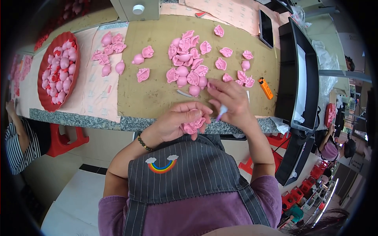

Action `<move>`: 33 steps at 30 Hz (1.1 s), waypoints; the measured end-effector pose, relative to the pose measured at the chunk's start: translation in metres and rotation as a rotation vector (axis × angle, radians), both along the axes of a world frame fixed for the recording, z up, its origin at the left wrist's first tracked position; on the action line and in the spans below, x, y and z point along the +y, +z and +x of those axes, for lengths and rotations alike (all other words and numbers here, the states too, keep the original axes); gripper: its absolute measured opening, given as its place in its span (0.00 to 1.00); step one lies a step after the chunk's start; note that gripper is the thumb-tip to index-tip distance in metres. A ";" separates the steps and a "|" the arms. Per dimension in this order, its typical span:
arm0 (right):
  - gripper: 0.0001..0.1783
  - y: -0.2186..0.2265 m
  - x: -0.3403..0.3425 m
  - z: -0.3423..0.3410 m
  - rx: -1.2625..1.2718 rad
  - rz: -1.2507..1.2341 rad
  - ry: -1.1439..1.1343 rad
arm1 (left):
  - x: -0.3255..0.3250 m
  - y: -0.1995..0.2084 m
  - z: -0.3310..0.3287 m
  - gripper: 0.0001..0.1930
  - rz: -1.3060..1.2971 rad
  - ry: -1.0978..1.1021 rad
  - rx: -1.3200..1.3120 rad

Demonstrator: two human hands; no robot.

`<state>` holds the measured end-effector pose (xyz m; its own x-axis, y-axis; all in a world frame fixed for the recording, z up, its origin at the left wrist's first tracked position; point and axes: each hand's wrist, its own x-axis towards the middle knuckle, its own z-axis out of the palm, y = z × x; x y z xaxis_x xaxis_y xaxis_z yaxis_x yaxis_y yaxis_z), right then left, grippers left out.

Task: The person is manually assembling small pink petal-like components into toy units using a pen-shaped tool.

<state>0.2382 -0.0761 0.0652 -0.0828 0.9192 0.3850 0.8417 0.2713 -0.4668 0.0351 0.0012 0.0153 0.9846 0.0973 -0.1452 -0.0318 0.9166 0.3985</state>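
My left hand (179,120) is closed around several pink moulded plastic pieces (193,125), cupped just over the table's front edge. My right hand (233,98) holds a small pen-like object (221,111) with a white body and a purple end. What it is exactly I cannot make out. The right fingertips reach to a pink piece at the near side of a pile of pink parts (184,55). In that pile lie round, pointed-tip pieces and hollow, ruffled shells. More loose shells (221,63) are scattered to the right of the pile.
A red fluted basin (74,76) full of pink and red pieces stands at the left. Pink parts (109,49) lie on paper beside it. An orange lighter (265,88), a phone (266,28) and a black tray (280,74) are at the right. A person (24,135) sits far left.
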 end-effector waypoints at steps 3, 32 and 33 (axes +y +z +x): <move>0.23 -0.011 -0.004 0.002 -0.129 -0.030 0.010 | -0.002 0.002 -0.005 0.18 0.005 -0.008 0.018; 0.18 -0.013 0.019 -0.017 -0.181 0.004 -0.147 | -0.007 0.008 -0.031 0.16 -0.074 0.102 0.141; 0.18 -0.012 0.018 -0.015 -0.193 0.006 -0.155 | -0.006 0.008 -0.031 0.16 -0.076 0.103 0.141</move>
